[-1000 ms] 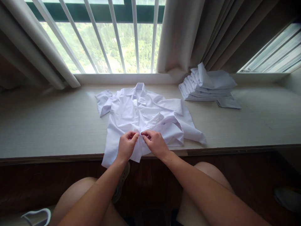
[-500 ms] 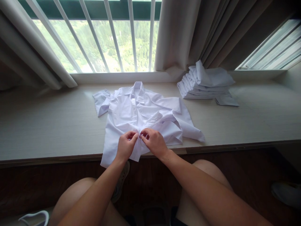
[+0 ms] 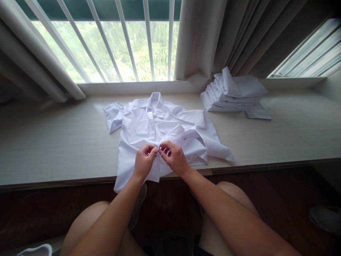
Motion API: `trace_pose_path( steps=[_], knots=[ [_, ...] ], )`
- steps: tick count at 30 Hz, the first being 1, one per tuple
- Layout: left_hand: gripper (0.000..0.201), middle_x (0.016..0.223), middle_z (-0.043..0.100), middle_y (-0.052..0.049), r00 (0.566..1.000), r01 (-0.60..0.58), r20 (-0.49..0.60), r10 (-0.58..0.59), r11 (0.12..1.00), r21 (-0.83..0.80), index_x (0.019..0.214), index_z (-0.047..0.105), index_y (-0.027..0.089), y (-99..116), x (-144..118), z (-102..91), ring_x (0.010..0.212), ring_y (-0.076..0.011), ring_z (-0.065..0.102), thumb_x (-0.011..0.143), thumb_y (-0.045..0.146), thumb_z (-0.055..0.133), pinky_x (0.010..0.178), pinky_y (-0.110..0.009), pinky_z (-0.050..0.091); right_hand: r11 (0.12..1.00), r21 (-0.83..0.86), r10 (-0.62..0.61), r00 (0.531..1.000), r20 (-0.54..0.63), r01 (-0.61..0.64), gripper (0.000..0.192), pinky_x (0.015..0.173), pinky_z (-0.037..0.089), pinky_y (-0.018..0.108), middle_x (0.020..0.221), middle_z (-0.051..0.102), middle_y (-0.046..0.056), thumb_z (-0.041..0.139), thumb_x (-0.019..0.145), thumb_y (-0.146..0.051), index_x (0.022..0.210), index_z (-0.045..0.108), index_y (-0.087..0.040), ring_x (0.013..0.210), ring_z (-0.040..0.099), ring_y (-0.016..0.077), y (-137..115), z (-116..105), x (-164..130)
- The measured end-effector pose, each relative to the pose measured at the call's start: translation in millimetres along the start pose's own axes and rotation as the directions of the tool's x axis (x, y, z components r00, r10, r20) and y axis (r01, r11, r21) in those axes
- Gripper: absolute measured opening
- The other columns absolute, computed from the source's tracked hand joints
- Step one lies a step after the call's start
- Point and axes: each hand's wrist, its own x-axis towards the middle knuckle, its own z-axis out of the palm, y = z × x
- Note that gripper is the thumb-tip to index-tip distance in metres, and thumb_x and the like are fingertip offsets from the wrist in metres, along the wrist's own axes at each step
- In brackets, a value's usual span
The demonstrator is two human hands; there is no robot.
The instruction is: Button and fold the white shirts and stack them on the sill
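A white short-sleeved shirt [image 3: 149, 124] lies face up on the pale window ledge [image 3: 53, 142], collar toward the window, its hem hanging over the front edge. My left hand [image 3: 144, 163] and my right hand [image 3: 173, 157] meet at the shirt's front opening, low on the placket. Each hand pinches one edge of the fabric between thumb and fingers, fingertips nearly touching. The shirt's right side is bunched and folded over itself.
A stack of folded white shirts [image 3: 234, 93] sits at the back right of the ledge, against the beige curtain [image 3: 213, 35]. A barred window [image 3: 128, 42] rises behind. My bare knees are below the ledge; a shoe [image 3: 325, 217] lies on the dark floor at right.
Both hands have shifted slightly up the shirt's front, still pinching the placket edges together. The shirt itself has barely moved.
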Motion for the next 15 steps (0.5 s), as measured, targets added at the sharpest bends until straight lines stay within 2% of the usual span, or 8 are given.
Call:
trace_pose_path(
  steps=[4, 10, 15],
  knots=[
    [0.022, 0.068, 0.061, 0.001, 0.999, -0.032, -0.012, 0.031, 0.996, -0.081, 0.076, 0.067, 0.018, -0.1, 20.3, 11.5, 0.061, -0.013, 0.051, 0.084, 0.039, 0.067, 0.063, -0.025, 0.043, 0.997, 0.083, 0.004, 0.997, -0.076, 0.002, 0.011, 0.067, 0.052, 0.025, 0.095, 0.069, 0.002, 0.06, 0.093, -0.03, 0.1, 0.064, -0.022, 0.077, 0.065, 0.0136, 13.8, 3.4, 14.6],
    [0.021, 0.07, 0.059, 0.001, 0.996, -0.077, -0.045, 0.071, 0.985, -0.155, 0.075, 0.064, 0.018, 10.0, 62.0, 29.2, 0.064, -0.0132, 0.05, 0.083, 0.038, 0.066, 0.064, -0.026, 0.043, 0.995, 0.104, 0.011, 0.978, -0.21, 0.011, 0.014, 0.069, 0.055, 0.027, 0.096, 0.069, 0.003, 0.059, 0.093, -0.034, 0.1, 0.063, -0.023, 0.083, 0.066, 0.0156, 30.3, 4.5, 51.5],
    [0.021, 0.072, 0.059, 0.001, 0.995, -0.046, -0.095, 0.028, 0.98, -0.194, 0.077, 0.063, 0.019, 1.5, 94.0, 45.2, 0.067, -0.014, 0.052, 0.085, 0.038, 0.064, 0.066, -0.025, 0.045, 0.998, 0.069, 0.018, 0.967, -0.253, -0.001, 0.014, 0.068, 0.055, 0.027, 0.096, 0.068, 0.003, 0.058, 0.095, -0.034, 0.103, 0.063, -0.023, 0.081, 0.065, 0.016, 49.8, 5.5, 79.3]
  ],
)
